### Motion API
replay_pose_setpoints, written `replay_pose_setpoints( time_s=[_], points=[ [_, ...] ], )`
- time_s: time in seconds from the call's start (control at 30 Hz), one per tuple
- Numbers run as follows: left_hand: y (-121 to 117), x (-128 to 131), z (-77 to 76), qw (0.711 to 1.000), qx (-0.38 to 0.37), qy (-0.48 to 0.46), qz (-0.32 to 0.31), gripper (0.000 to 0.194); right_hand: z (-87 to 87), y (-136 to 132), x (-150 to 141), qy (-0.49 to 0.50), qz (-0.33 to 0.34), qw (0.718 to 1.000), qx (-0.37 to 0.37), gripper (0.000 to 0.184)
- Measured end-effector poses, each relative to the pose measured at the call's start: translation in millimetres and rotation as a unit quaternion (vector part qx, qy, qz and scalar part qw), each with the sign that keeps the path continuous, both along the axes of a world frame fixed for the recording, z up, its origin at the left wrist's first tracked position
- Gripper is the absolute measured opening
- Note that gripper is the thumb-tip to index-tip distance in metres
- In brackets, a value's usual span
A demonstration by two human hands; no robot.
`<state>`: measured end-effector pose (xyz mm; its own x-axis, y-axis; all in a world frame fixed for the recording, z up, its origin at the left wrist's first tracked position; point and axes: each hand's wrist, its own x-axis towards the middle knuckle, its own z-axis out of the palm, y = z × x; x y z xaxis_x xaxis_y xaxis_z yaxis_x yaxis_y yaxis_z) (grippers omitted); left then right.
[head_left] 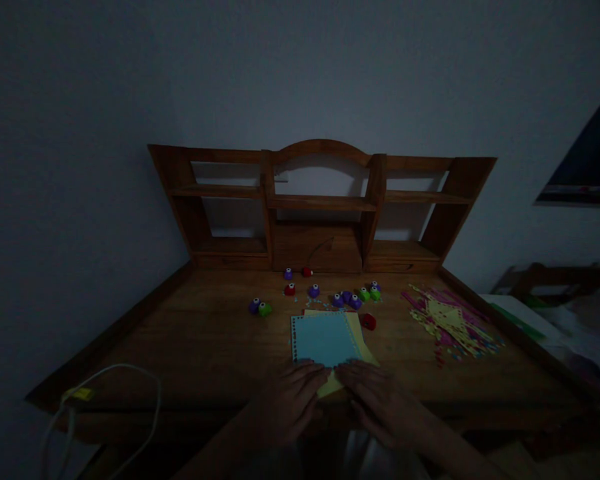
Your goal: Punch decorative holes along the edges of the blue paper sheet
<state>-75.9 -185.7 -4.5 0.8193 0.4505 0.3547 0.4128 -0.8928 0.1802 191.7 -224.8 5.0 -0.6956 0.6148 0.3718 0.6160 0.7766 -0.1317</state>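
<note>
A light blue paper sheet (pixel 323 338) with punched holes along its edges lies on a yellow sheet (pixel 361 344) in the middle of the wooden desk (pixel 205 340). My left hand (pixel 289 397) and my right hand (pixel 380 401) lie side by side at the near edge of the sheets, fingers stretched flat on the paper. Several small paper punches in purple, green and red (pixel 351 298) are scattered just beyond the sheets, and one red punch (pixel 369 322) sits at the sheets' right edge.
A heap of pink and yellow paper scraps (pixel 450 321) lies at the right of the desk. A wooden shelf unit (pixel 320 203) stands at the back against the wall. A white cable (pixel 107 407) loops over the front left corner. The room is dim.
</note>
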Motion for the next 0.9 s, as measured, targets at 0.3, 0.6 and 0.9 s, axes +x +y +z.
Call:
replay_pose_setpoints(
  time_s=[0.3,0.6,0.9],
  points=[
    [8,-22,2.3,0.999,0.001,0.030,-0.020,0.058,-7.8,-1,27,-0.011,-0.034,0.999,0.009,0.061],
    [2,-47,18.3,0.999,0.018,0.014,0.028,0.049,-5.5,-9,48,0.014,-0.087,0.995,0.041,0.059],
    [0,-8,42.1,0.997,0.025,0.072,0.000,0.057,-4.0,-7,35,0.058,-0.136,0.987,0.057,0.062]
  ],
)
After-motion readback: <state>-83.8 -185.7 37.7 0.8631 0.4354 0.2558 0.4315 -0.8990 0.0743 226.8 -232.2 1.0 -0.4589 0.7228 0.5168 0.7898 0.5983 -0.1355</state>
